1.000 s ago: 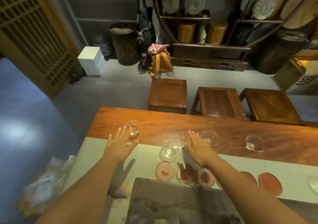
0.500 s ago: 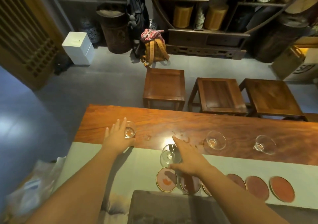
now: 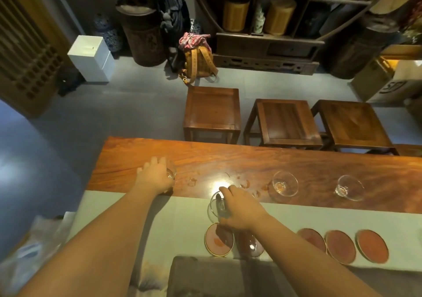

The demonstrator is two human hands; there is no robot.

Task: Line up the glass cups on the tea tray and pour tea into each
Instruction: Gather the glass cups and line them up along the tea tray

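Observation:
My left hand [image 3: 155,176] wraps a small glass cup [image 3: 171,173] at the left end of the wooden table [image 3: 228,157]; most of that cup is hidden by my fingers. My right hand [image 3: 239,207] grips a wide glass cup [image 3: 215,205] at the table's middle, fingers over its rim, just above a round red coaster [image 3: 219,239]. Two more glass cups [image 3: 285,183] [image 3: 349,187] stand on the bare wood to the right. The dark grey tea tray [image 3: 205,274] lies at the near edge under my arms.
Several red coasters [image 3: 372,246] lie in a row on the pale green table runner [image 3: 182,219]. Small wet marks dot the wood between the cups. Three wooden stools [image 3: 212,111] stand beyond the table. A crumpled plastic bag [image 3: 29,251] lies at the near left.
Both hands went from hovering open to closing on cups: the left on the small cup at the left, the right on the wide middle cup. The view tilted downward.

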